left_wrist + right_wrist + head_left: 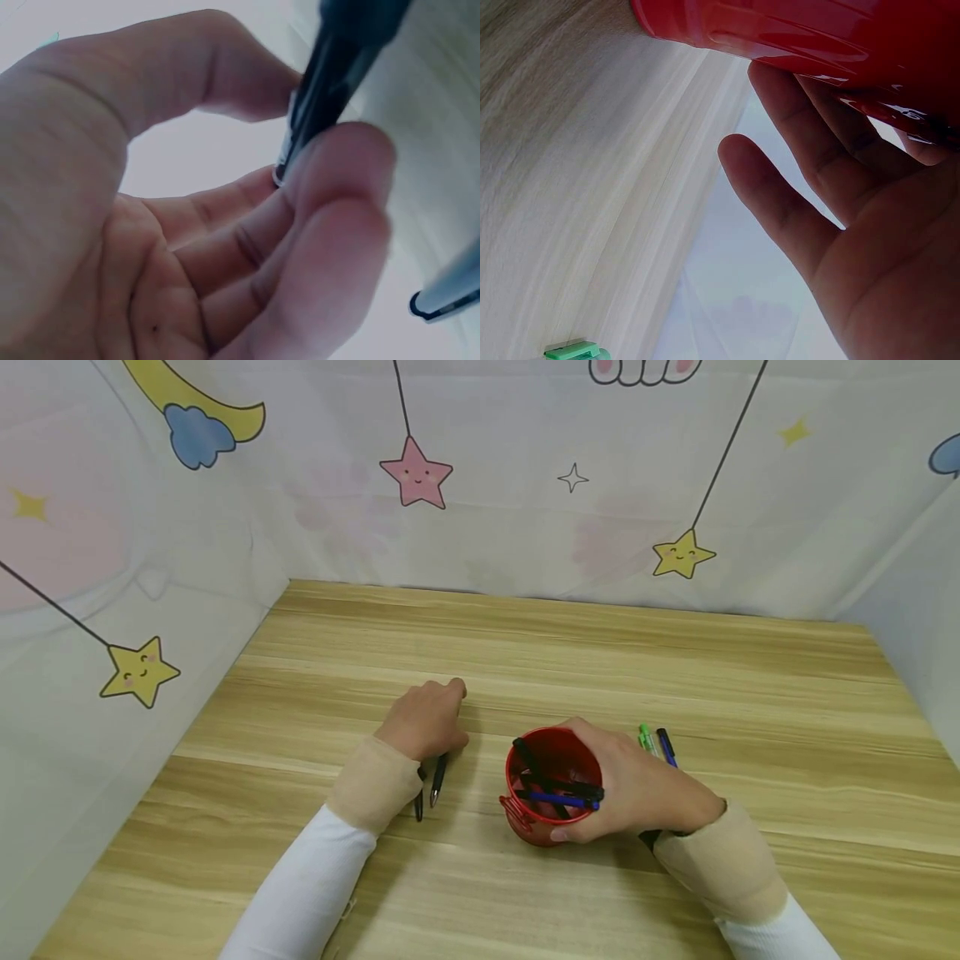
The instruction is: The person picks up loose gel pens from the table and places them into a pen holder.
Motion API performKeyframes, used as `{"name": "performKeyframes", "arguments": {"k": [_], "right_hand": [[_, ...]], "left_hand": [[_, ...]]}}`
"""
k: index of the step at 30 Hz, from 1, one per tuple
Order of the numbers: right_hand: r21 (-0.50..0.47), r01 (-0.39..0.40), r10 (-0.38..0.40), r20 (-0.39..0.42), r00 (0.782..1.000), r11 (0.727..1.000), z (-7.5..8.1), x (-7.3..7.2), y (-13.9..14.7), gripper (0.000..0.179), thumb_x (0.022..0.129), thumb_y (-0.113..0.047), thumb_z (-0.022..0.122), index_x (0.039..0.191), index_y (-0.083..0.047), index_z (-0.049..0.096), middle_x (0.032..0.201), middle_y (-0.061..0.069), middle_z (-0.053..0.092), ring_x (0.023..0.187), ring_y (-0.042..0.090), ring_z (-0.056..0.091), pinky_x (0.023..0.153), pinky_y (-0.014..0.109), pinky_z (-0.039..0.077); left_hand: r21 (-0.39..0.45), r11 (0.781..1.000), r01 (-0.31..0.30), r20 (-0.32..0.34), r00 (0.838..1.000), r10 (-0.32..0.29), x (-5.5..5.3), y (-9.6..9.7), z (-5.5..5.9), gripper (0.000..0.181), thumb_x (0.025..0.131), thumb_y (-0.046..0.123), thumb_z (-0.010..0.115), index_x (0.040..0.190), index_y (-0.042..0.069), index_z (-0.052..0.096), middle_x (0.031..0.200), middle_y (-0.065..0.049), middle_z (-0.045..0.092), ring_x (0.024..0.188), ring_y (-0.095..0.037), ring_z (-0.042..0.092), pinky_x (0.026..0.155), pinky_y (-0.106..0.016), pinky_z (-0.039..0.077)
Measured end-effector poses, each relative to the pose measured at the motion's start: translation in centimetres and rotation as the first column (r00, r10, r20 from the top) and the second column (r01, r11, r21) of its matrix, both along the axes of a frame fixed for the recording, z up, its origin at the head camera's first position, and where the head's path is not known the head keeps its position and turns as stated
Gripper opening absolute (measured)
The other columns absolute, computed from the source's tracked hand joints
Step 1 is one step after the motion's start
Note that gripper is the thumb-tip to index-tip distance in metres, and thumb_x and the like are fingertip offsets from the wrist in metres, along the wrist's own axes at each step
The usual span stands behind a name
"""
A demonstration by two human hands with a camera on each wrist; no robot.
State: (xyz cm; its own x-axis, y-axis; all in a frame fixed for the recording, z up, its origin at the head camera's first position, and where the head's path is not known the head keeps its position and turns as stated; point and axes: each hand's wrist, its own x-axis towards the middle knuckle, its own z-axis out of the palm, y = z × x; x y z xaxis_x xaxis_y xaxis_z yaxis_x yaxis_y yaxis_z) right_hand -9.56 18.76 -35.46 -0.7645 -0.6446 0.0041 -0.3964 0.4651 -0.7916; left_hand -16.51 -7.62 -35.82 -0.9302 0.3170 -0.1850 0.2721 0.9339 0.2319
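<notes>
My left hand [427, 720] is low over the wooden table at centre-left. In the left wrist view its thumb and fingers pinch a black pen [330, 86]. Another pen [454, 285] lies beside those fingers. From the head view, two dark pens [438, 781] stick out below the left hand, their upper ends hidden by it. My right hand [637, 781] grips a small red bucket [534, 833] round its right side, thumb near the front rim. Inside the bucket lean several black pens and a blue pen [558, 799]. The bucket's red wall [817, 34] fills the top of the right wrist view.
Right of the bucket, a green pen [647, 739] and a blue pen with a dark cap [666, 747] lie partly behind the right hand. A dark object [650, 838] peeks out under the right wrist. Printed cloth [495, 527] walls the table at back and sides.
</notes>
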Motion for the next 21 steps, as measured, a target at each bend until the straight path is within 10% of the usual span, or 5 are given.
{"name": "performKeyframes", "arguments": {"k": [21], "right_hand": [[0.002,0.013,-0.013,0.000,1.000,1.000,0.00,0.09,-0.04,0.080,0.063,-0.055,0.083,0.129,-0.036,0.044,0.120,-0.020,0.059,0.109,0.002,0.059,0.090,0.031,0.054]], "left_hand": [[0.056,0.998,0.024,-0.032,0.999,-0.022,-0.08,0.23,0.17,0.052,0.074,0.020,0.071,0.123,0.009,0.056,0.087,-0.009,0.067,0.062,-0.021,0.056,0.051,-0.029,0.042]]}}
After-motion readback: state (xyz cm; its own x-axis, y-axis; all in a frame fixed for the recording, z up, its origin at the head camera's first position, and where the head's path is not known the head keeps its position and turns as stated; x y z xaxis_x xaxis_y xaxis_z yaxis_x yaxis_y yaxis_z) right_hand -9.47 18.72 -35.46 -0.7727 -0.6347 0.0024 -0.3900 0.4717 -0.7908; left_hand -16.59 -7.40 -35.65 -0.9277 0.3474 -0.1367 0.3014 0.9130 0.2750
